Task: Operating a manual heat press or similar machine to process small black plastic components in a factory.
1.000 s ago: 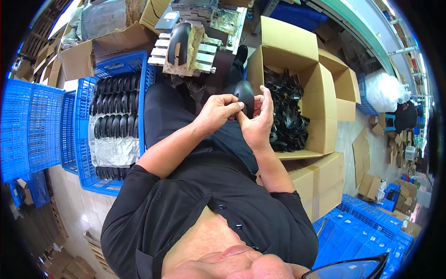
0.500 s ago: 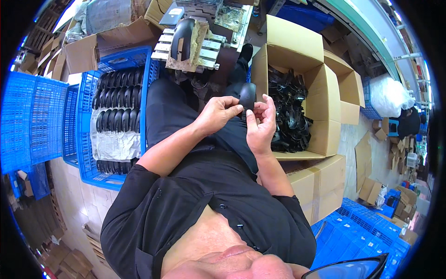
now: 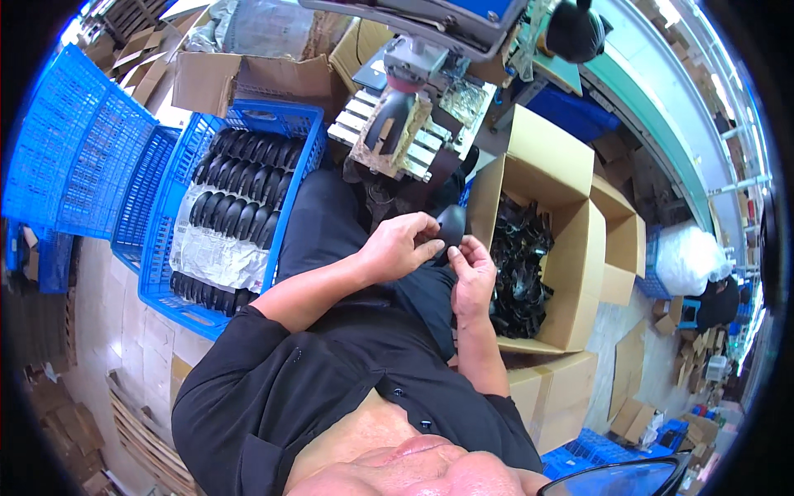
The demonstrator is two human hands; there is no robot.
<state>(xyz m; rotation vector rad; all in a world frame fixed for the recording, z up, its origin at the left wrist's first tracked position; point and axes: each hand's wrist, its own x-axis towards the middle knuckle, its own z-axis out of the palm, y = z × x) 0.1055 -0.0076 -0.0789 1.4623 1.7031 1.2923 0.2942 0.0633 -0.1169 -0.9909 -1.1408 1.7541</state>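
Between my two hands is a black curved plastic shell [image 3: 452,223], smooth and glossy on top, held tilted above my lap. My left hand [image 3: 399,248] pinches its left edge with thumb and fingers. At its lower right, my right hand [image 3: 473,271] grips the near end between thumb and fingertips. Ahead, a larger-looking black curved piece [image 3: 395,116] rests on a rough tan fixture [image 3: 418,126] on a slotted metal machine bed [image 3: 353,120]. A grey machine head [image 3: 409,59] hangs just over that fixture.
At left, a blue crate [image 3: 219,325] holds rows of black curved pieces with paper between them. Right of me, an open cardboard box [image 3: 579,273] contains many jumbled black pieces. Another blue crate [image 3: 78,157] stands farther left. A black rounded lamp-like object [image 3: 575,33] hangs at upper right.
The view has turned and shifted, bringing the machine head into sight. Both hands still hold the black shell, and my right fingers have closed in more on its near end.
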